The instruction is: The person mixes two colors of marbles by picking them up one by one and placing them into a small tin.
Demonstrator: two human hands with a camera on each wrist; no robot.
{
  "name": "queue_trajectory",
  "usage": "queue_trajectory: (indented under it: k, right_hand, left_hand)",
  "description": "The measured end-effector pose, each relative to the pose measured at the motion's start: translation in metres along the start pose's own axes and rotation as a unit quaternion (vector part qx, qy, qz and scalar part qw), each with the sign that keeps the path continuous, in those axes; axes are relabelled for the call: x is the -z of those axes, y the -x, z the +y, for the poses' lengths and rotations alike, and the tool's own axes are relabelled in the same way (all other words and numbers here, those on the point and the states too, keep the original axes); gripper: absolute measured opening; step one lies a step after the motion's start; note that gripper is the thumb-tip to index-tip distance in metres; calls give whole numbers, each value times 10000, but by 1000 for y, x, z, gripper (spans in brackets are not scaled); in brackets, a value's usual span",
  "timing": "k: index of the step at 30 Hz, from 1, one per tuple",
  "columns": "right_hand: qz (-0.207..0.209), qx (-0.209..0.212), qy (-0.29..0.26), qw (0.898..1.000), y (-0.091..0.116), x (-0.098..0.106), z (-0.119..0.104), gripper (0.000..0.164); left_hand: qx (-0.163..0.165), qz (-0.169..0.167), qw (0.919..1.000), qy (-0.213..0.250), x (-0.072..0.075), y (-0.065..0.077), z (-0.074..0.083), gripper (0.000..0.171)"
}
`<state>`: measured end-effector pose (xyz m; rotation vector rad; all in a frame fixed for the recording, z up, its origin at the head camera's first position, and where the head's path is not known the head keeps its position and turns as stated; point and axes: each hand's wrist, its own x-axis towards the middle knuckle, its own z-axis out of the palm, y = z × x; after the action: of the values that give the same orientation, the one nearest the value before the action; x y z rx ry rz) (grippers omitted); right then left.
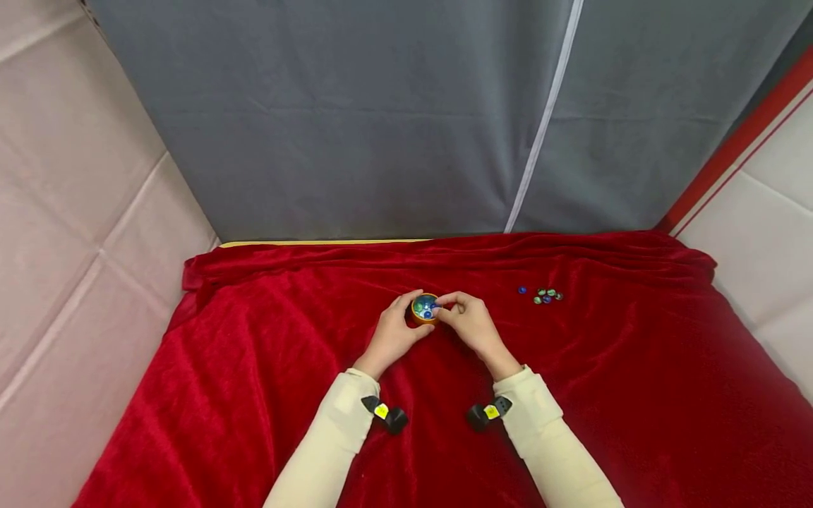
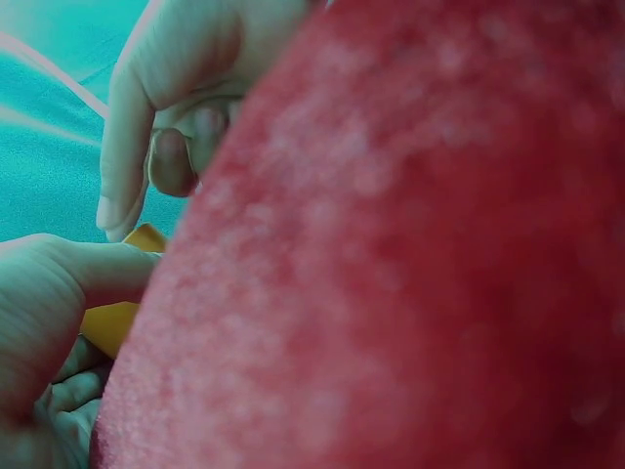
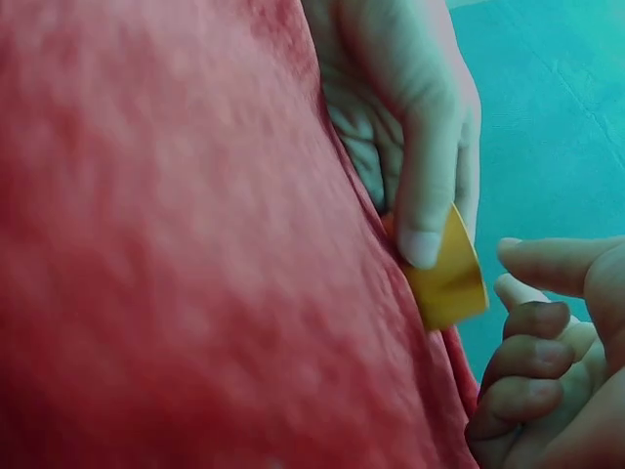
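A small yellow-orange bowl stands on the red cloth with several blue and green glass marbles inside. My left hand holds it from the left, thumb along the near side and fingers around the far side. In the right wrist view that thumb presses on the yellow wall. My right hand reaches in from the right, thumb and index fingertips over the rim beside a blue marble. Nothing shows between those two tips in the right wrist view, and its other fingers are curled toward the palm.
Farther right on the red velvet cloth lies a loose cluster of green and blue marbles, with one blue marble slightly apart. A grey curtain hangs behind the table. Pale padded panels flank it.
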<state>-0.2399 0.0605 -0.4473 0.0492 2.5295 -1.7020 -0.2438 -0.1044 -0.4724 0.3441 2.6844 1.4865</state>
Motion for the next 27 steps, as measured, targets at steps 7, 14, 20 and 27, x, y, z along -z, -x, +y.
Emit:
queue_trajectory:
  k: [7,14,20,27]
  right_hand:
    - [149,-37,-168,9997,-3,16,1,26]
    - [451,-141,-384,9981,-8,44,3,31]
    - [740,-300,-482,9956,-8,74,5,35]
    - [914,-544,-579,9926,-7,104,10,44]
  left_hand:
    - [-44,36,10000,-5,0,-1,-2,64]
    - [38,16,10000,11,0,-2,-2,65]
    - [110,-21,9999,8,-1,-1,-2,65]
    - [95,-24,9999,40,1,-3,-1,65]
